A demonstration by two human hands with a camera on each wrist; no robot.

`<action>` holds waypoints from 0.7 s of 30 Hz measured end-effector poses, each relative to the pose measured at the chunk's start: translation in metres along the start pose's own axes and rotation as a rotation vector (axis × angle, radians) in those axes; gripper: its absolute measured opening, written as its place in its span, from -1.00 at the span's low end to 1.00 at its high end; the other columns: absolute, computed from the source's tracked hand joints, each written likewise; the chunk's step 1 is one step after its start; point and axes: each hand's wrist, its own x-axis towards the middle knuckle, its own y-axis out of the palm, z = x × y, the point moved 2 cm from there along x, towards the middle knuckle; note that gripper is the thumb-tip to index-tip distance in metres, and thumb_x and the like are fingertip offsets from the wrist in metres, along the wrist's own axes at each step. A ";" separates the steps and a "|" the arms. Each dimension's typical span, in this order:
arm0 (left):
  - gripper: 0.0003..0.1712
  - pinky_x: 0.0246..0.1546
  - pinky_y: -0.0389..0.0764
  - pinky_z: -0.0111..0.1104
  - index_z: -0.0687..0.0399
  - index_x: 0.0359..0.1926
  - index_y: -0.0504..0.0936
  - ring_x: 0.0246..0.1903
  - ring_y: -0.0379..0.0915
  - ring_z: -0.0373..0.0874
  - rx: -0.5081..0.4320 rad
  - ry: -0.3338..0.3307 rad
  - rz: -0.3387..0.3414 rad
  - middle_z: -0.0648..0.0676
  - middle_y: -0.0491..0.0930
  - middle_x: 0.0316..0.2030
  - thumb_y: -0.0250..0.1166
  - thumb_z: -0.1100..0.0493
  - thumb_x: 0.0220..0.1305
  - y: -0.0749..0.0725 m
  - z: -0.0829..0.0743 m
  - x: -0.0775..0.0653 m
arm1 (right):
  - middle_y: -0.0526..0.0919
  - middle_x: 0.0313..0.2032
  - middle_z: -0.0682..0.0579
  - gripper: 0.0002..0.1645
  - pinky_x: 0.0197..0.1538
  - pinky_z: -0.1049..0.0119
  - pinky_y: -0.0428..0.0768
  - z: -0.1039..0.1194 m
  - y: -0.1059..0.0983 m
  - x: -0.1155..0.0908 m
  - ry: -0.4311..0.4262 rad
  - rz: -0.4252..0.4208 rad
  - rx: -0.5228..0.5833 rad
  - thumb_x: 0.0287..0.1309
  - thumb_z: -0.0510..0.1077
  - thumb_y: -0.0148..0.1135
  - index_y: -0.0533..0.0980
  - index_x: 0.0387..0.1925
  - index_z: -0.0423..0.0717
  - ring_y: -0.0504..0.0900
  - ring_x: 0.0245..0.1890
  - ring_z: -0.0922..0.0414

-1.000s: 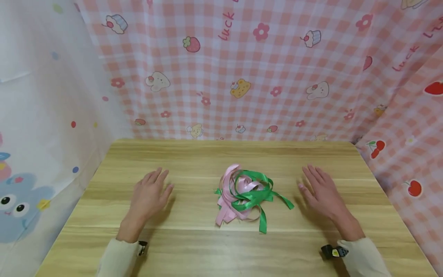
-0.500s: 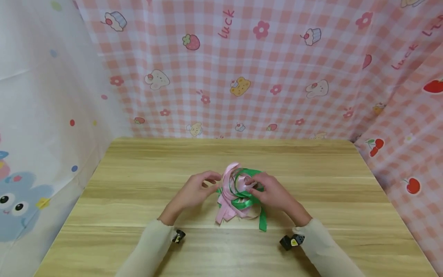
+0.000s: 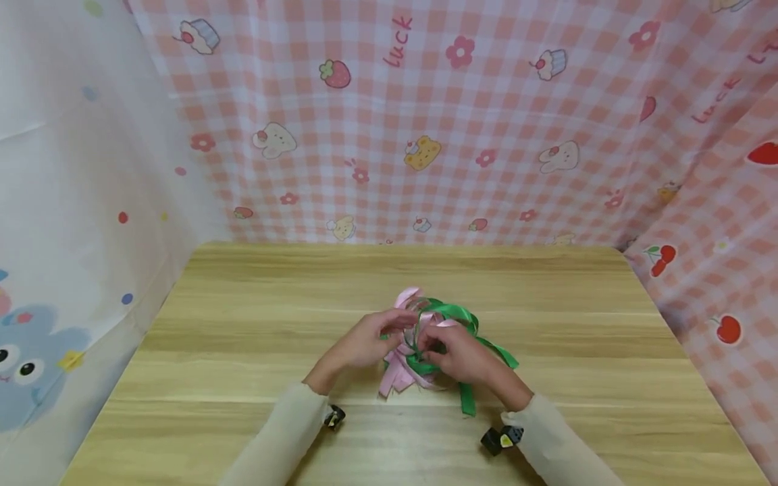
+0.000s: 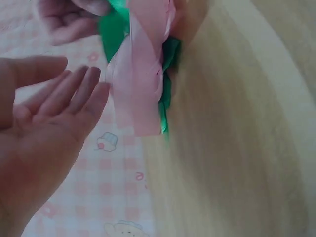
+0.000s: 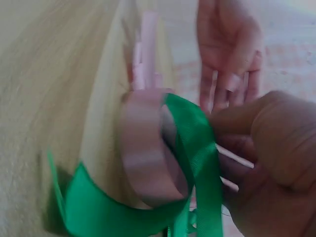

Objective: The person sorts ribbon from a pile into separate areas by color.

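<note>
A loose tangle of pink ribbon and green ribbon lies mid-table. At its right side my right hand has thumb and fingers curled in over the middle and pinches a green strand; its fingertips are partly hidden. In the right wrist view, the green ribbon runs beside that thumb, with a pink loop next to it. My left hand reaches over the left side of the pile, fingers loosely bent and thumb apart. The left wrist view shows its fingertips right at the pink ribbon's edge, holding nothing.
The pile rests on a wood-grain table. A pink checked curtain hangs behind and to the right, a white printed one to the left. Small black wrist cameras sit at both cream sleeves.
Both hands have come inward from either side of the table to the ribbon pile. The right hand got there first and shifted slightly left; the left followed. The green strands have shifted a little.
</note>
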 end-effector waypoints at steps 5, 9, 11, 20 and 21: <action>-0.43 -0.14 0.57 -0.41 0.16 0.35 0.42 -0.12 0.57 -0.11 -0.044 0.020 0.120 0.13 0.59 0.17 0.15 0.42 0.32 0.005 0.001 -0.001 | 0.61 -0.22 0.06 -0.90 -0.05 0.19 0.61 0.010 -0.012 -0.009 0.020 0.015 0.229 0.27 -0.33 0.26 0.53 -0.25 -0.10 0.59 -0.17 0.19; -0.66 0.00 0.59 -0.19 0.07 0.13 0.61 -0.08 0.57 -0.16 -0.050 0.029 0.091 0.02 0.69 -0.11 0.29 0.24 0.34 0.002 -0.004 -0.001 | 0.58 -0.19 -0.01 -0.94 -0.04 0.19 0.60 0.019 -0.025 -0.012 -0.011 -0.012 0.363 0.36 -0.31 0.16 0.51 -0.20 -0.11 0.58 -0.16 0.11; -0.74 0.04 0.53 -0.03 0.02 0.01 0.65 -0.11 0.53 -0.13 -0.058 0.040 0.044 -0.04 0.67 -0.20 0.34 0.22 0.31 -0.003 -0.009 -0.002 | 0.56 -0.21 -0.05 -0.92 -0.10 0.25 0.59 0.022 -0.031 -0.013 -0.034 -0.030 0.401 0.38 -0.32 0.12 0.49 -0.17 -0.12 0.56 -0.21 0.09; -0.83 0.23 0.40 -0.15 0.10 -0.10 0.65 -0.10 0.54 -0.13 -0.143 0.173 -0.109 0.06 0.63 -0.31 0.34 0.26 0.28 -0.029 -0.040 -0.012 | 0.47 -0.36 -0.12 -0.87 -0.43 0.38 0.50 0.042 -0.062 -0.011 -0.038 -0.111 0.473 0.38 -0.39 0.05 0.45 -0.11 -0.20 0.45 -0.48 0.18; -0.84 0.12 0.48 -0.22 0.15 -0.10 0.63 -0.16 0.56 -0.11 -0.162 0.193 -0.107 0.11 0.63 -0.34 0.31 0.28 0.30 -0.032 -0.044 -0.013 | 0.47 -0.34 -0.10 -0.88 -0.43 0.40 0.51 0.044 -0.064 -0.010 -0.036 -0.114 0.493 0.38 -0.39 0.05 0.44 -0.10 -0.21 0.47 -0.48 0.21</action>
